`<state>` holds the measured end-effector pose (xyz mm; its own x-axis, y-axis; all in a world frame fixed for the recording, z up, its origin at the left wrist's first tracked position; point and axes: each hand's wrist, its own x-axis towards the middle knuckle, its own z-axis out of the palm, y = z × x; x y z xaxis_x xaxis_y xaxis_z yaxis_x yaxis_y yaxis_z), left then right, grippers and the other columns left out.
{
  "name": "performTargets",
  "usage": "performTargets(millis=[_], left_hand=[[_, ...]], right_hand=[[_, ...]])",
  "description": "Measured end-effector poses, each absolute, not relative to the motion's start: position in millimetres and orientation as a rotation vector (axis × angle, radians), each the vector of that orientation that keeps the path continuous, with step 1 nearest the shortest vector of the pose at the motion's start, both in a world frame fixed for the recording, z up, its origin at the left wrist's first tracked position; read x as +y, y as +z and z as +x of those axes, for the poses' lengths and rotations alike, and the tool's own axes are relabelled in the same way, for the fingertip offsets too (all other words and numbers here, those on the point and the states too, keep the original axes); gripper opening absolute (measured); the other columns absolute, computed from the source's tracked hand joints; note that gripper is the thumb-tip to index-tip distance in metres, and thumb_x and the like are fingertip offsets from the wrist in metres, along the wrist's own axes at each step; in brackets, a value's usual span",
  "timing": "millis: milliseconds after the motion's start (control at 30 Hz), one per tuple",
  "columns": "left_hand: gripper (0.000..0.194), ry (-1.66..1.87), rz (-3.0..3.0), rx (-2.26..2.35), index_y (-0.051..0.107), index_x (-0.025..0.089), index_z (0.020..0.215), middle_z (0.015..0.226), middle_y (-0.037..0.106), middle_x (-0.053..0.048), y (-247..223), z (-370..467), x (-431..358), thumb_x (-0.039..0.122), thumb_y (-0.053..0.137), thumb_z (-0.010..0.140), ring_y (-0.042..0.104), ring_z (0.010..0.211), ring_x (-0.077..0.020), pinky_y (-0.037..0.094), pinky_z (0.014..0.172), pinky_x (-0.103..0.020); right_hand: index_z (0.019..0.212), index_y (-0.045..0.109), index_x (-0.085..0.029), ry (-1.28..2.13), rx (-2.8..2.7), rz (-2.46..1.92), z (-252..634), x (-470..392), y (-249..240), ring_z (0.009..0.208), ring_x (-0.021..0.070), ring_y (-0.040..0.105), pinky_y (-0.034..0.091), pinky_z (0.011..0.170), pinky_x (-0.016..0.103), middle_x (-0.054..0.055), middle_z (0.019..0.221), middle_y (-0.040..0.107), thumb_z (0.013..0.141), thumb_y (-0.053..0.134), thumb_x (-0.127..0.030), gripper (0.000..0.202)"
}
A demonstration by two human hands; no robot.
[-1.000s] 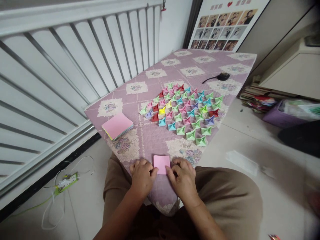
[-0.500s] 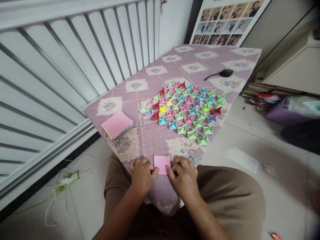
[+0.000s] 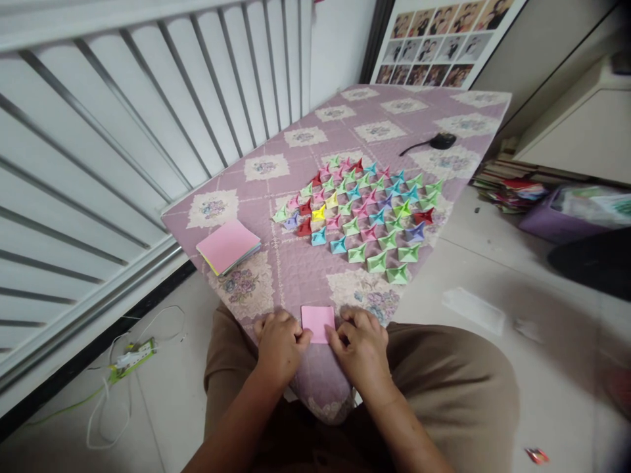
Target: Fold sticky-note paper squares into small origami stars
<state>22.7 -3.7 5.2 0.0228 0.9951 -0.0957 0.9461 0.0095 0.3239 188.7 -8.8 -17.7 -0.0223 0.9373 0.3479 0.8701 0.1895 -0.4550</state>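
A small pink square of paper lies flat on the cloth-covered table, close to my lap. At its lower left corner, my left hand grips the edge between thumb and curled fingers. My right hand does the same at the lower right corner, fingers bent. To the upper left rests a stack of coloured paper sheets, pink on top. Beyond the hands stand rows of folded paper boats in green, pink, blue, red, yellow and purple.
A black device with a short cable lies toward the table's far right. A white radiator runs along the left side. On the floor are a power strip with cords and a purple bin. A photo board stands behind.
Both hands stay on the pink paper in nearly the same pose. The whole view has shifted slightly; nothing on the table has visibly moved.
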Motion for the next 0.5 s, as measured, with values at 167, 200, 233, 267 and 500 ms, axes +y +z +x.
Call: performTargets(millis=[167,200,233,267,500], left_hand=[[0.027,0.177,1.981,2.006,0.061,0.019,0.058,0.078,0.063,-0.002,8.4,23.6,-2.6,0.035,0.061,0.08,0.052,0.084,-0.0207,0.027,0.079,-0.039],[0.027,0.174,1.981,2.003,0.061,0.019,0.058,0.078,0.063,-0.002,8.9,23.7,-2.6,0.035,0.061,0.08,0.052,0.084,-0.0206,0.027,0.079,-0.039],[0.027,0.174,1.983,2.001,0.061,0.019,0.058,0.078,0.063,-0.001,9.3,23.7,-2.6,0.035,0.061,0.08,0.052,0.084,-0.0206,0.027,0.079,-0.039],[0.028,0.174,1.986,2.001,0.061,0.019,0.058,0.078,0.063,-0.001,9.6,23.8,-2.6,0.035,0.061,0.08,0.052,0.084,-0.0206,0.027,0.079,-0.039],[0.028,0.178,2.022,1.996,0.061,0.019,0.058,0.076,0.062,-0.001,9.2,23.7,-3.9,0.034,0.061,0.081,0.053,0.083,-0.0205,0.027,0.079,-0.038]], right_hand=[[0.054,0.057,-0.02,0.164,-1.918,-1.747,187.9,-8.8,-16.0,0.093,0.022,0.048,0.031,0.074,0.034,0.004,0.088,0.058,0.079,0.066,-0.032,0.03],[0.054,0.057,-0.02,0.168,-1.92,-1.761,187.8,-8.9,-15.9,0.093,0.0222,0.048,0.031,0.074,0.034,0.004,0.088,0.059,0.079,0.066,-0.033,0.029],[0.054,0.057,-0.02,0.171,-1.922,-1.77,187.8,-9.0,-15.9,0.093,0.0223,0.048,0.03,0.074,0.034,0.004,0.088,0.059,0.078,0.067,-0.033,0.029],[0.054,0.057,-0.02,0.173,-1.922,-1.777,187.8,-9.2,-15.9,0.093,0.0224,0.048,0.03,0.074,0.035,0.004,0.088,0.059,0.078,0.067,-0.033,0.029],[0.055,0.056,-0.02,0.173,-1.92,-1.768,188.5,-9.6,-17.3,0.095,0.0225,0.048,0.029,0.075,0.035,0.003,0.09,0.06,0.077,0.068,-0.032,0.028]])
